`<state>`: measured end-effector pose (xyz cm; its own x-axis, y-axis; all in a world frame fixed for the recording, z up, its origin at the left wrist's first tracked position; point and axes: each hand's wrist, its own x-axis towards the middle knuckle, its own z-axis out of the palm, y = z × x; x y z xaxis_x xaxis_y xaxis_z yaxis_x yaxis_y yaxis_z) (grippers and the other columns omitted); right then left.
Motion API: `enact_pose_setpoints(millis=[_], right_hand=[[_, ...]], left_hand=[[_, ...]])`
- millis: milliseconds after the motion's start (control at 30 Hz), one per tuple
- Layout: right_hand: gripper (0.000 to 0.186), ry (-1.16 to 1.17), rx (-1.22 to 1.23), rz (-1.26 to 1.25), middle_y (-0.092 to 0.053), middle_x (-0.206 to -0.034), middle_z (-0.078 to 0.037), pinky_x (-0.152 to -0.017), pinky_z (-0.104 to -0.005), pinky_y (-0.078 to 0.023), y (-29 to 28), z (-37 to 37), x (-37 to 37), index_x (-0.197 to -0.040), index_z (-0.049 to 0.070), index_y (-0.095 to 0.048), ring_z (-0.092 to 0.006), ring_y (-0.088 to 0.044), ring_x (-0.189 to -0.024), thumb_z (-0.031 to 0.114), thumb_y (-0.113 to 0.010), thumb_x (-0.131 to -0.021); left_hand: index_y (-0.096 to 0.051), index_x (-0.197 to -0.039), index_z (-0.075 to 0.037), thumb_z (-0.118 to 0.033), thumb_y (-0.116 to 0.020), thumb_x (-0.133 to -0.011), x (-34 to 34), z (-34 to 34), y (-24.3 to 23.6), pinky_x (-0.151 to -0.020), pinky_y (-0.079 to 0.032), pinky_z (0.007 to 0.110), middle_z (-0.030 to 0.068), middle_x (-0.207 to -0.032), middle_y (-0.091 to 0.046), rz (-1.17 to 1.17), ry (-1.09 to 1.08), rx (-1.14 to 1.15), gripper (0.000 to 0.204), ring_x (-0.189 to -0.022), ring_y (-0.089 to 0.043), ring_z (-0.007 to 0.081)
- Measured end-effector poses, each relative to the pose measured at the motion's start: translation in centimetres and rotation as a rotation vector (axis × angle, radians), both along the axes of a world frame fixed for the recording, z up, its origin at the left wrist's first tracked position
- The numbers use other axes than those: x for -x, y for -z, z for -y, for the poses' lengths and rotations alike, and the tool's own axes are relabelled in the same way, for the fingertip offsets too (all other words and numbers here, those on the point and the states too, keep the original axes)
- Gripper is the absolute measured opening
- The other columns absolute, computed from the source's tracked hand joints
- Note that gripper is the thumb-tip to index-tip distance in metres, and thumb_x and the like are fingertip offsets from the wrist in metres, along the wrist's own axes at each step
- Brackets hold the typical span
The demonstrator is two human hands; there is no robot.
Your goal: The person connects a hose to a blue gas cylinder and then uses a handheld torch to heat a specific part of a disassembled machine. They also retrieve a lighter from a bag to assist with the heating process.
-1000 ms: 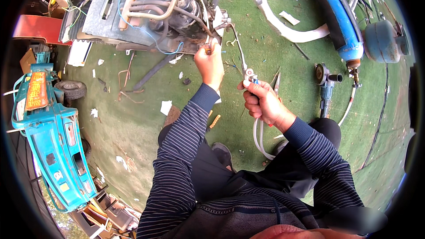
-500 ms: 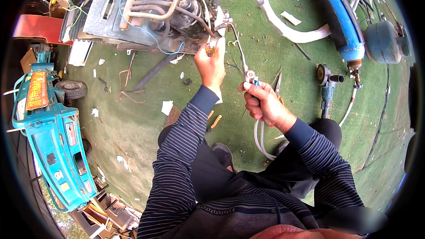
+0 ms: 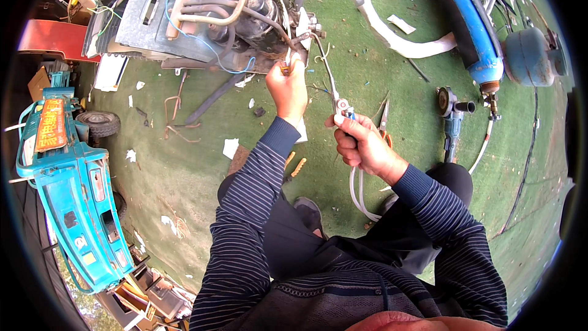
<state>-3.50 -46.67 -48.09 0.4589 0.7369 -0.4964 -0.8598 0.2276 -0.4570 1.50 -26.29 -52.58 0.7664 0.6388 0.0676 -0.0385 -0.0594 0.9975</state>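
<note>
My left hand [image 3: 287, 89] is closed around a small yellow item [image 3: 284, 68], possibly a lighter, at the lower edge of the copper pipe assembly [image 3: 205, 12] on a dark compressor [image 3: 260, 15]. My right hand [image 3: 361, 145] grips a torch handle [image 3: 348, 112] with a round silver knob; its thin metal tube [image 3: 324, 61] reaches up toward the pipework, right of my left hand. Two pale hoses [image 3: 358, 196] hang below my right hand. Orange-handled scissors [image 3: 384, 119] lie just right of it.
A blue cylinder [image 3: 459, 0] and small blue-grey tank [image 3: 530, 58] are at upper right, near an angle grinder [image 3: 451, 125] and white wrapped pipe [image 3: 392, 40]. A turquoise three-wheeler [image 3: 67, 190] stands left. Scraps [image 3: 231, 147] and pipe offcuts [image 3: 208, 98] litter the green floor [image 3: 159, 184].
Both hands have shifted very slightly left, my right hand also a little upward with the torch. Their grips look the same.
</note>
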Motion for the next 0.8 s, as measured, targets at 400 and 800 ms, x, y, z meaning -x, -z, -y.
enact_pose_setpoints(millis=[400,800], right_hand=[[0.023,-0.011,0.081,0.072,-0.033,-0.06,0.009,-0.038,-0.0241,-0.022,-0.5,-0.3,0.3,-0.092,0.016,-0.048,-0.0041,-0.026,-0.045,0.026,-0.067,-0.101],[0.023,-0.017,0.097,0.123,-0.032,-0.059,0.009,-0.038,-0.025,-0.023,-0.7,-0.4,0.4,-0.093,0.016,-0.048,-0.0047,-0.027,-0.044,0.026,-0.066,-0.102]], left_hand=[[-0.052,-0.067,-0.006,-0.022,-0.067,-0.098,0.4,0.0,-0.6,-0.051,-0.03,0.026,-0.0081,-0.064,-0.049,0.005,0.001,-0.052,0.039,-0.059,-0.04,0.0022],[-0.052,-0.069,-0.009,-0.024,-0.065,-0.1,0.5,0.0,-0.7,-0.049,-0.031,0.025,-0.0058,-0.063,-0.05,0.006,-0.005,-0.035,0.037,-0.054,-0.041,0.0031]])
